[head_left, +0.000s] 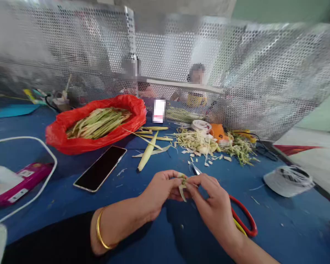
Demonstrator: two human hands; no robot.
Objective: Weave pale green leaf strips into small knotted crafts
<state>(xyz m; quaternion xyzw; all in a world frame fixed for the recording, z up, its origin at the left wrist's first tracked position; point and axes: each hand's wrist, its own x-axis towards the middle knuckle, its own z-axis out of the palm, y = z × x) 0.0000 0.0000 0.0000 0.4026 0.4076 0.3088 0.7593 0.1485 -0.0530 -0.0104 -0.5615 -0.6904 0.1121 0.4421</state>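
Note:
My left hand and my right hand meet low in the middle, fingers pinched together on a small pale green leaf strip that hangs between them. A gold bangle circles my left wrist. Red-handled scissors lie on the blue table partly under my right hand, their blade tip showing just beyond my fingers. A pale leaf stalk lies further out.
A red plastic bag holds several green strips at back left. A phone lies face up beside it. A heap of leaf trimmings sits at back right. Perforated metal screen closes the far side; people sit behind it.

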